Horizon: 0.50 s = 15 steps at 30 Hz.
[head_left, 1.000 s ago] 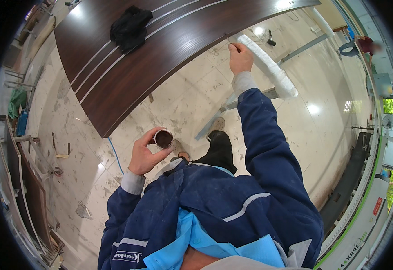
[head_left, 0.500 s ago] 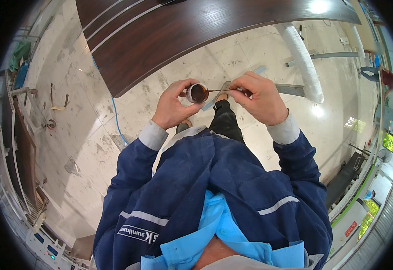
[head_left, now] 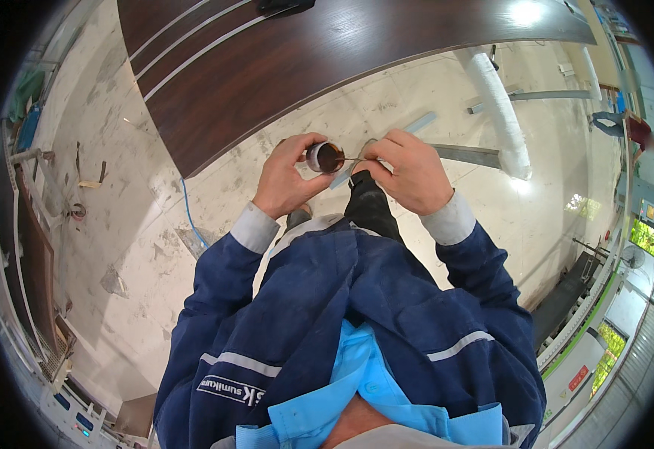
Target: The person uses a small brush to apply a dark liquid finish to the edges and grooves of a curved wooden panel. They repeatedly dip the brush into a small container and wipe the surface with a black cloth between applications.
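My left hand (head_left: 289,177) is wrapped round a small clear cup (head_left: 313,159) with dark brown contents, thumb and fingers on its sides. The mouth of the cup tilts toward my right hand (head_left: 411,173), whose fingers pinch a thin, slender-shafted tool (head_left: 354,159). This tool's far end reaches over the rim and into the cup; whether it is a brush or a small spatula I cannot tell. Both hands are held in front of my body, just short of a dark brown wood-grain panel (head_left: 327,52).
Pale strips run along the panel's left part, near a black object (head_left: 286,6). A white-wrapped post (head_left: 500,112) and grey bars (head_left: 462,155) lie beyond my right hand. A blue hose (head_left: 191,213) trails over the stained floor. Another person (head_left: 636,132) stands far right.
My right hand has moved left toward the cup, and the thin tool's end now sits inside it. The cup has tipped slightly to the right in my left hand.
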### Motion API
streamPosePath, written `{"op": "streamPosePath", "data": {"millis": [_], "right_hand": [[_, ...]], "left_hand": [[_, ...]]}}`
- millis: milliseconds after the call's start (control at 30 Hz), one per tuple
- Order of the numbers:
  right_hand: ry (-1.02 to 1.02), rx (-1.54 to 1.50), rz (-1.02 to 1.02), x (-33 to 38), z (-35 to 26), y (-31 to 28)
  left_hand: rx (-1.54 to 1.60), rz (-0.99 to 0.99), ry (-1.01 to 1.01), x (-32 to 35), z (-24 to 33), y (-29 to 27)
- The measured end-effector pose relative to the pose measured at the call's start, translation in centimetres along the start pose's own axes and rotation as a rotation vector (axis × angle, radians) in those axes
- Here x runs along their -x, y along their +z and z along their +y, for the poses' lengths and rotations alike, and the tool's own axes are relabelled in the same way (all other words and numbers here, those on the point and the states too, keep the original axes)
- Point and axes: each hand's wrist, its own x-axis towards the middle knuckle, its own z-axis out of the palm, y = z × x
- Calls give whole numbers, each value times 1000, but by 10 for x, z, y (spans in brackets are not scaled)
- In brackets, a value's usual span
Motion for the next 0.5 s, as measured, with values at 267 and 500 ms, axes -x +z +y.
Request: {"op": "streamPosePath", "data": {"millis": [267, 500], "right_hand": [[415, -445, 391, -3, 37, 17], [420, -512, 665, -43, 73, 37]], "left_hand": [[48, 5, -49, 4, 5, -4], [55, -26, -111, 10, 11, 2]]}}
